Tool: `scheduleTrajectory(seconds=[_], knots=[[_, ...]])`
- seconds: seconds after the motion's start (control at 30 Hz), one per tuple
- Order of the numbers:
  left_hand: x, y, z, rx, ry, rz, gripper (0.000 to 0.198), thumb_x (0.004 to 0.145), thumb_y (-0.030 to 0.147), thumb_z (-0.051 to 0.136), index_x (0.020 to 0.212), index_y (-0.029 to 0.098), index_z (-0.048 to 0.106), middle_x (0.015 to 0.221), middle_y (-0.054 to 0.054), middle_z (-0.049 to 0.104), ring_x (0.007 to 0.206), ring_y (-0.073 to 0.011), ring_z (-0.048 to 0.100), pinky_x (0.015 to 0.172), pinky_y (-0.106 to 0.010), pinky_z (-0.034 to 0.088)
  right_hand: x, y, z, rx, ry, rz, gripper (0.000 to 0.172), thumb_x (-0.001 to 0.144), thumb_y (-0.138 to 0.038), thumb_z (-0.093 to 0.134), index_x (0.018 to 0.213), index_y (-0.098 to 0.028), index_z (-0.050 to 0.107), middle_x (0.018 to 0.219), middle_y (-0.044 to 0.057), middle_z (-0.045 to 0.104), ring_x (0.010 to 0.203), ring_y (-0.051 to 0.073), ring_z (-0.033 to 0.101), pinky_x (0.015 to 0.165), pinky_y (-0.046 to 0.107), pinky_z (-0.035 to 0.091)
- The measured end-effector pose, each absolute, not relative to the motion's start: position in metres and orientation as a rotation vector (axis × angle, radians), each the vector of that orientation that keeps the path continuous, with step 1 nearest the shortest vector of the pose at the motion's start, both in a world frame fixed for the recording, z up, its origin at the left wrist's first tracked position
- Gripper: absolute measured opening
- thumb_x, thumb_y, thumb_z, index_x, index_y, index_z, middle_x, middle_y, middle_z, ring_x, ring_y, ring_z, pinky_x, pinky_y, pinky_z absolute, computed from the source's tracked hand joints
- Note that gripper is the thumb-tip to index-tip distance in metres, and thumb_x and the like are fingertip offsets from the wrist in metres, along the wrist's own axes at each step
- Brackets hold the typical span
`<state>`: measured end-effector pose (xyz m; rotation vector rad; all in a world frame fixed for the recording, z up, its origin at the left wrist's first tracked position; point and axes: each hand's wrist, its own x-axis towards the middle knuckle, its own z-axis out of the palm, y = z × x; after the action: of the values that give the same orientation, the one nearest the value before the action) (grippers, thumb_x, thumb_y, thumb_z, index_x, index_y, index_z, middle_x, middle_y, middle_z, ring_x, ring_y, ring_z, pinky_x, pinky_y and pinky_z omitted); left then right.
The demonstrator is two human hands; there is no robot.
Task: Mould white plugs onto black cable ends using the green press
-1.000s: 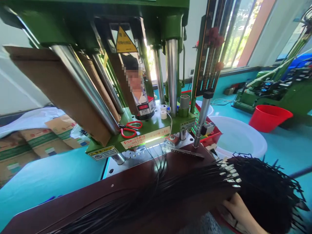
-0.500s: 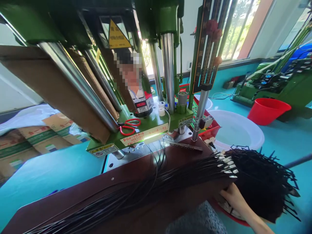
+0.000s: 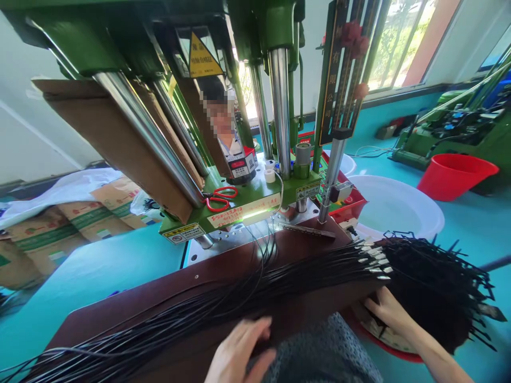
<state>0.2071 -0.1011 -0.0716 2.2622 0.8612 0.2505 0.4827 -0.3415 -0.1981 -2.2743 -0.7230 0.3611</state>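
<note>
A long bundle of black cables lies across the dark brown tabletop, its white connector ends at the right. Below the bundle my left hand hovers, blurred, with thumb and fingers apart and nothing between them. At the table's right edge is my right hand, reaching beside a red-rimmed container; its fingertips are partly hidden, so what they hold does not show. Next to it sits a big heap of black parts. Several cables run up to the green press.
Red-handled scissors rest on the press. A metal strip lies on the table by its base. Behind to the right stand a white basin and a red bucket. Cardboard boxes are at the left.
My left hand has come into view at the bottom. My right hand remains by the container at the table edge. The view has shifted a little to the left.
</note>
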Motion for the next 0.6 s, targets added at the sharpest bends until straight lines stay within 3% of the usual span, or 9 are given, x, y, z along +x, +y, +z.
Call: scheduleTrajectory(seconds=[0.07, 0.17, 0.27, 0.4, 0.6], knots=[[0.255, -0.1, -0.072, 2.472, 0.599, 0.282, 0.027, 0.075, 0.026, 0.057, 0.102, 0.027, 0.06, 0.098, -0.003, 0.063, 0.099, -0.0208, 0.052, 0.09, -0.035, 0.041, 0.484, -0.342, -0.193, -2.319, -0.807, 0.298, 0.035, 0.063, -0.031, 0.041, 0.089, -0.014, 0.056, 0.096, 0.015, 0.062, 0.098, 0.032, 0.054, 0.087, 0.043, 0.041], [0.314, -0.098, -0.072, 2.843, 0.458, 0.203, 0.021, 0.08, 0.02, 0.048, 0.097, 0.017, 0.059, 0.098, -0.008, 0.06, 0.097, -0.0246, 0.051, 0.085, -0.041, 0.042, 0.485, -0.35, -0.185, -2.369, -0.979, 0.148, 0.035, 0.067, -0.025, 0.042, 0.095, -0.011, 0.055, 0.104, 0.017, 0.059, 0.099, 0.029, 0.052, 0.09, 0.043, 0.039], [0.34, -0.094, -0.072, 3.002, 0.339, -0.078, 0.015, 0.08, 0.021, 0.049, 0.09, 0.014, 0.058, 0.092, -0.01, 0.06, 0.09, -0.0249, 0.055, 0.078, -0.039, 0.045, 0.477, -0.364, -0.177, -2.417, -1.096, 0.136, 0.035, 0.07, -0.022, 0.044, 0.101, -0.01, 0.055, 0.107, 0.016, 0.059, 0.102, 0.027, 0.051, 0.093, 0.042, 0.036], [0.342, -0.086, -0.069, 3.016, 0.083, -0.286, 0.018, 0.085, 0.021, 0.039, 0.091, 0.013, 0.054, 0.088, -0.008, 0.061, 0.084, -0.0205, 0.058, 0.074, -0.033, 0.046, 0.458, -0.376, -0.154, -2.472, -1.092, 0.363, 0.05, 0.075, -0.024, 0.045, 0.124, -0.011, 0.044, 0.116, 0.014, 0.056, 0.107, 0.026, 0.05, 0.096, 0.046, 0.034], [0.333, -0.077, -0.054, 2.981, 0.24, 0.028, 0.022, 0.087, 0.019, 0.031, 0.084, 0.017, 0.053, 0.088, -0.006, 0.058, 0.083, -0.018, 0.057, 0.069, -0.028, 0.044, 0.429, -0.365, -0.099, -2.204, -1.117, 0.659, 0.046, 0.081, -0.027, 0.047, 0.126, -0.019, 0.046, 0.107, 0.009, 0.061, 0.099, 0.022, 0.054, 0.09, 0.039, 0.04]])
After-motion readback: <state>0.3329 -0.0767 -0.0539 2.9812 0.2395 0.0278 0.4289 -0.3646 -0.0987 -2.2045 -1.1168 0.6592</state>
